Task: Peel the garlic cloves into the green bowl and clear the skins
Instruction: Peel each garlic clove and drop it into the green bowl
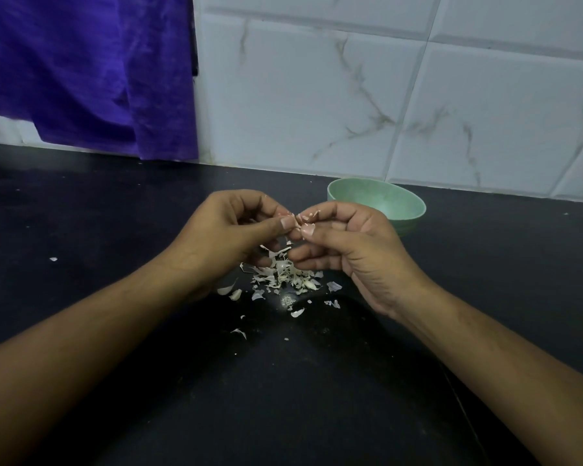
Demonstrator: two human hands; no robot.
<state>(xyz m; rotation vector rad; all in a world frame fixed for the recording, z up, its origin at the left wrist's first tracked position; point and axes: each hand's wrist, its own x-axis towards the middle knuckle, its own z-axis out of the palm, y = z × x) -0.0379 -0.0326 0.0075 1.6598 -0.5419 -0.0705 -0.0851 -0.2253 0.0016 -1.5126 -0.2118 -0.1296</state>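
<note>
Garlic clove: the garlic clove (299, 223) sits pinched between both sets of fingertips, held up over the tabletop (115, 213). It is mostly hidden, with only flakes of skin showing.
Left grip: the left grip (223, 230) is curled, thumb and forefinger clamped on the clove's left side.
Right grip: the right grip (347, 243) is curled too, thumb and forefinger pinching the clove's right side and a flap of skin.
Long axis: I cannot tell, because the fingers cover too much of the clove.
Green bowl: the green bowl (396, 205) stands on the tabletop beyond the right grip and a little to its right, its near edge hidden behind that hand.
Nearer hand: the right grip is nearer, close in front of the bowl, while the left is farther off.
Skins: the skins (283, 274) lie piled right under the hands, with stray flakes toward the camera.
Judgement: once the clove is bare, it probably goes forward and right, most easily carried by the right grip.
</note>
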